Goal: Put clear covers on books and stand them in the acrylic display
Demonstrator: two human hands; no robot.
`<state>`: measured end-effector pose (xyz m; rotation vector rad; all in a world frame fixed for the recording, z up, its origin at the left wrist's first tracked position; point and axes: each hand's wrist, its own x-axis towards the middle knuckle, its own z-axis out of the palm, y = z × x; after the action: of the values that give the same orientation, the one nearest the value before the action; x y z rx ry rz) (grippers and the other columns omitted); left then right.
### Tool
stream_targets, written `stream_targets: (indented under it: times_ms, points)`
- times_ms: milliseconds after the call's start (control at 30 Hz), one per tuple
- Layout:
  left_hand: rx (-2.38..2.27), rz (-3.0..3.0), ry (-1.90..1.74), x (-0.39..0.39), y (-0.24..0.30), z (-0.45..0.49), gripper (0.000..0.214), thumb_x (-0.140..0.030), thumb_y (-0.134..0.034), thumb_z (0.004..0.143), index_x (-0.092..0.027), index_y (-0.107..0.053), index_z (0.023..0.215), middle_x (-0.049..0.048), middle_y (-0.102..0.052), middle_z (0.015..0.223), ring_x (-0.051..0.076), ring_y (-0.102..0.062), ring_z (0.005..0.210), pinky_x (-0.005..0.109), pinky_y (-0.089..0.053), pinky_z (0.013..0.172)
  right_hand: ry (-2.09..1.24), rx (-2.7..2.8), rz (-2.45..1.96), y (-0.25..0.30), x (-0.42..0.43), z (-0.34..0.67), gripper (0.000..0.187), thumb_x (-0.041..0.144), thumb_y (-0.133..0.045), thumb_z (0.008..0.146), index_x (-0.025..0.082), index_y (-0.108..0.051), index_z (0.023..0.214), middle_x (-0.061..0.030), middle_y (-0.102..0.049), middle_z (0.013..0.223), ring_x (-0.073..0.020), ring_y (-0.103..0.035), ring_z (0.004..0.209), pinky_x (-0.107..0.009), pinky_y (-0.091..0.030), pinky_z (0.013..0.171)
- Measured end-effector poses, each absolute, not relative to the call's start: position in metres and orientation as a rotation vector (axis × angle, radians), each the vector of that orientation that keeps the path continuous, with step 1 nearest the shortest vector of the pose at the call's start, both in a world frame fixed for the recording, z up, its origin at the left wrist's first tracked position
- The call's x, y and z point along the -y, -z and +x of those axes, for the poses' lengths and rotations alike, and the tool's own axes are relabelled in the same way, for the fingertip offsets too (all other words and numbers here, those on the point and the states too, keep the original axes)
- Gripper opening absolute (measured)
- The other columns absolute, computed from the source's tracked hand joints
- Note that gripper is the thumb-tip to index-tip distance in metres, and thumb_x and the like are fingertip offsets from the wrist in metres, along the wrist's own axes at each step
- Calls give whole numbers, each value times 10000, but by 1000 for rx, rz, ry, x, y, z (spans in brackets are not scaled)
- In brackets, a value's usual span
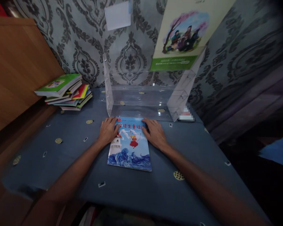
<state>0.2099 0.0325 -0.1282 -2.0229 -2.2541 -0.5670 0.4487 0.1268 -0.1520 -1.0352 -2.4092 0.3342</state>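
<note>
1. The book (129,157) lay flat and shut on the desk (70,157), front cover up, with its upper edge just beside the clear rack (175,106); whether the 2 touched was hard to tell.
2. The left hand (108,129) rested at the book's upper left corner, its thumb side lapping slightly over the cover. The right hand (155,135) was at the upper right edge, fingertips by the corner.
3. The grip on both sides looked relaxed, fingers loosely bent; whether either hand truly pinched the book, I could not tell.
4. The book looked thin, so it was probably light enough for 1 hand, though 2 would have held it more level.
5. Its cover seemed to be smooth card, likely bendy and a bit slippery; taken by 1 corner, the book would probably have sagged or fanned open.
6. The best hold seemed to be the 2 long sides, about halfway down, thumbs on the cover and fingers underneath, pressing the pages together.
7. It lay close against the cloth (132,191), so a fingertip would have needed to raise an edge first. The corners seemed the likeliest part to crease under a hard squeeze.
</note>
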Motion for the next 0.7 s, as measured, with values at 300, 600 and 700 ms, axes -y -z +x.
stream_targets:
  times_ms: [300,600,700]
  points:
    - [2244,-2118,652,-37,134,194,376,-201,-402,987,-194,-629,1288,95,-661,1289,262,-571,1181,424,-447,1016,-315,2434,-1065,150,-124,447,397,279,-438,963,121,-607,1286,-195,-668,1273,-340,-578,1154,-453,-440,959]
    - [2277,-2130,712,-42,139,188,415,-126,-405,948,-188,-643,1283,95,-670,1261,263,-577,1172,420,-454,1003,-211,2422,-1068,154,-127,444,392,281,-446,941,138,-618,1263,-176,-710,1154,-332,-613,1058,-439,-464,886]
    - [2273,-2133,744,-43,141,187,413,-124,-415,941,-194,-656,1269,90,-672,1259,262,-580,1176,416,-460,1000,-210,2411,-1037,158,-130,445,384,296,-444,944,148,-623,1249,-167,-718,1118,-324,-624,1017,-442,-476,877]
